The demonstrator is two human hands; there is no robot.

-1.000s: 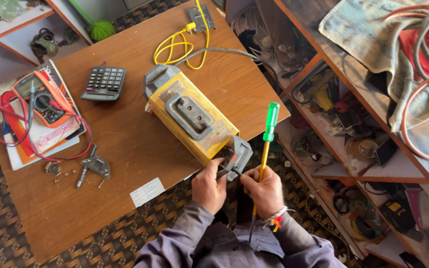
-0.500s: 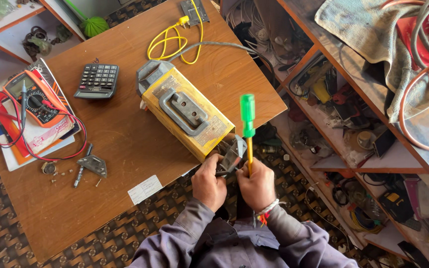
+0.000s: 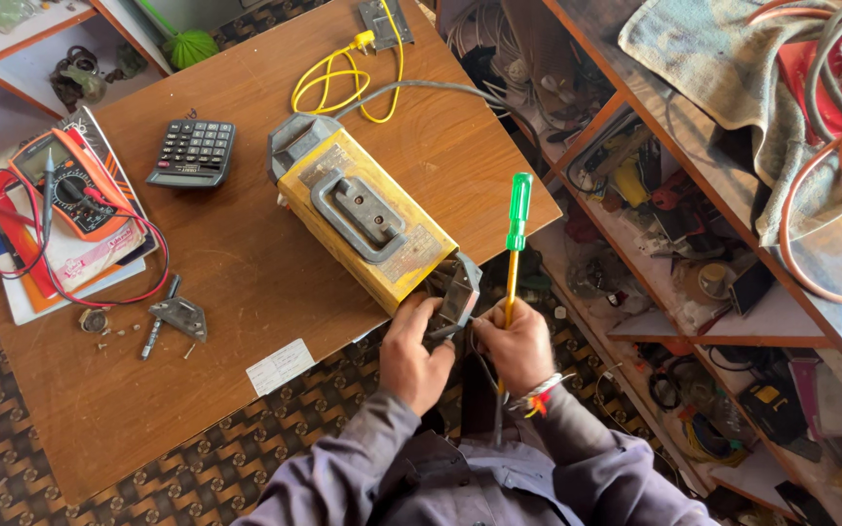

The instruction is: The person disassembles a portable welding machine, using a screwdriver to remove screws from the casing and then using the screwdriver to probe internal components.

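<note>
Yellow box unit (image 3: 367,226) with grey top handle lying on wooden table (image 3: 246,282), near end overhanging table edge. Grey end cover (image 3: 457,292) at that near end, tilted, partly off. Left hand (image 3: 415,353) curled on underside of cover, fingers closed around its edge. Right hand (image 3: 516,343) fisted tight around yellow shaft of screwdriver (image 3: 514,255), green handle pointing up and away; tip hidden. Calculator (image 3: 193,153) and orange multimeter (image 3: 68,185) well apart, far left. Yellow cable (image 3: 343,83) beyond unit.
</note>
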